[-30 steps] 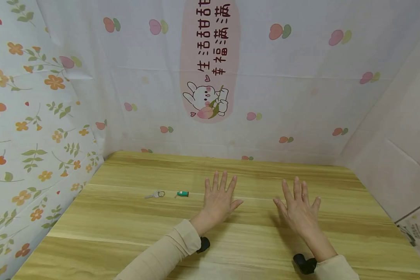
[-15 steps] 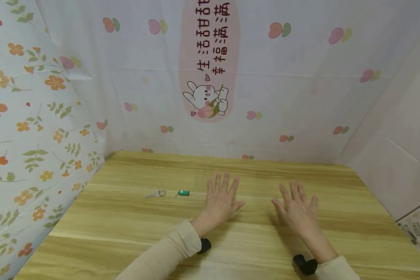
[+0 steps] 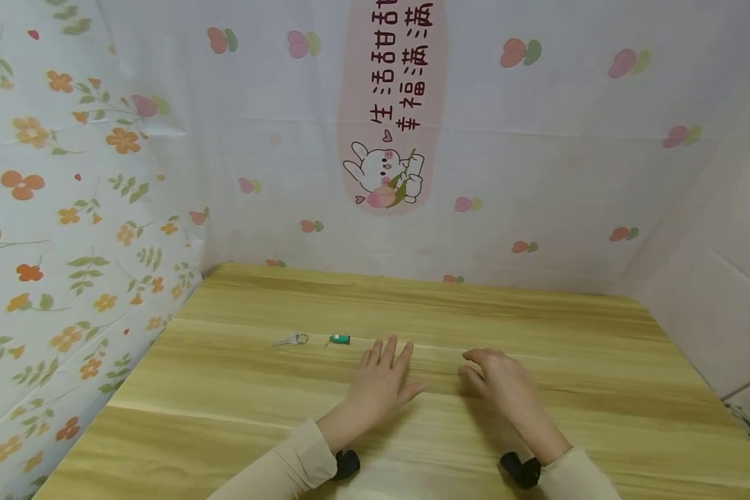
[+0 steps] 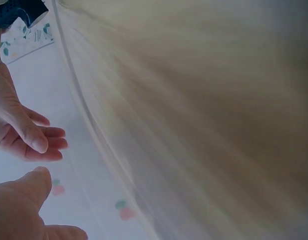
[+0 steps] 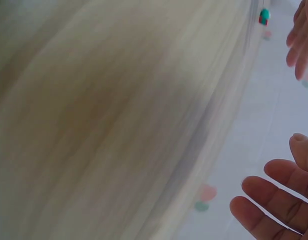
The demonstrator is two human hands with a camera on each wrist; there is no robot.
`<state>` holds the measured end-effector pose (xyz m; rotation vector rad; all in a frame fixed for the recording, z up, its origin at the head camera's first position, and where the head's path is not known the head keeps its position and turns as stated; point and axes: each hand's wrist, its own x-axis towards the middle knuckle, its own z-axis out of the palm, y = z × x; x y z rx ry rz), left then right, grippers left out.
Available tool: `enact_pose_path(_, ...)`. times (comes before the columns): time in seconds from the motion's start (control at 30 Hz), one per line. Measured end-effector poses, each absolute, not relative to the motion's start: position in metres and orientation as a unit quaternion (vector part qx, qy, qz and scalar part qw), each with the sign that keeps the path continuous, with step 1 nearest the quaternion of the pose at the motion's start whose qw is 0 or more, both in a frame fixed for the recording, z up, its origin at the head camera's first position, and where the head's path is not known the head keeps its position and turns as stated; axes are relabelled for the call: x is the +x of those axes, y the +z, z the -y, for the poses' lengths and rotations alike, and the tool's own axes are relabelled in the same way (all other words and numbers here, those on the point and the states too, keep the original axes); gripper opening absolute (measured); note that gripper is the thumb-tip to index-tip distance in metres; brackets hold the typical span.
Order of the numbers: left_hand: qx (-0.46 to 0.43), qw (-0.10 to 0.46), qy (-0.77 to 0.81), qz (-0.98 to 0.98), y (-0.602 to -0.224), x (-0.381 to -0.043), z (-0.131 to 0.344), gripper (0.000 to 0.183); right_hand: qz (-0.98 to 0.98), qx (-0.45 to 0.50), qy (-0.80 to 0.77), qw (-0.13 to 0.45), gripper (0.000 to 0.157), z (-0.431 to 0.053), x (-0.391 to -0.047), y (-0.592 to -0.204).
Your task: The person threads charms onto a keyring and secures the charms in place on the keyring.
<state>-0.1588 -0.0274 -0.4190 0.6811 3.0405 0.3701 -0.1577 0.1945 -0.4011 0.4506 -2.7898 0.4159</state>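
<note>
My left hand (image 3: 378, 389) is over the middle of the wooden table, palm down, fingers extended and the thumb apart. It holds nothing. Nearest to it, beyond its fingertips to the left, lies a small green pendant (image 3: 340, 339) with a short metal link. Left of that is a silver key (image 3: 291, 340) on a small ring. My right hand (image 3: 506, 385), also without anything in it, is to the right with its fingers loosely bent. In the right wrist view its fingers (image 5: 266, 212) are apart and slightly curved.
The wood-grain table (image 3: 275, 396) fills the lower part of the head view. Behind it hangs a white cloth (image 3: 256, 139) with fruit prints and a rabbit picture. A flowered cloth (image 3: 119, 250) covers the left side. Black wrist devices (image 3: 521, 470) sit below both wrists.
Both hands have drawn back toward the table's near side, and the right fingers have gone from spread to loosely bent. The head view has shifted slightly. Key and pendant lie as before.
</note>
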Motion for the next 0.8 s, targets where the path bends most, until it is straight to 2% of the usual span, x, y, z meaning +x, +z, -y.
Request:
enact_pose_path(0.1, 0.2, 0.005, 0.133, -0.971, -0.42, -0.156, 0.049, 0.068, 0.967, 0.162, 0.155, 0.124, 0.022, -0.179, -0.163, -0.4)
enact_pose_path(0.5, 0.128, -0.041, 0.161, -0.978, -0.42, -0.159, 0.134, 0.064, 0.956, 0.205, 0.187, 0.091, 0.02, -0.116, -0.194, -0.4)
enact_pose_path(0.8, 0.076, -0.092, 0.146, -0.982, -0.425, -0.183, 0.183, 0.046, 0.947, 0.236, 0.202, 0.077, 0.016, -0.065, -0.218, -0.407)
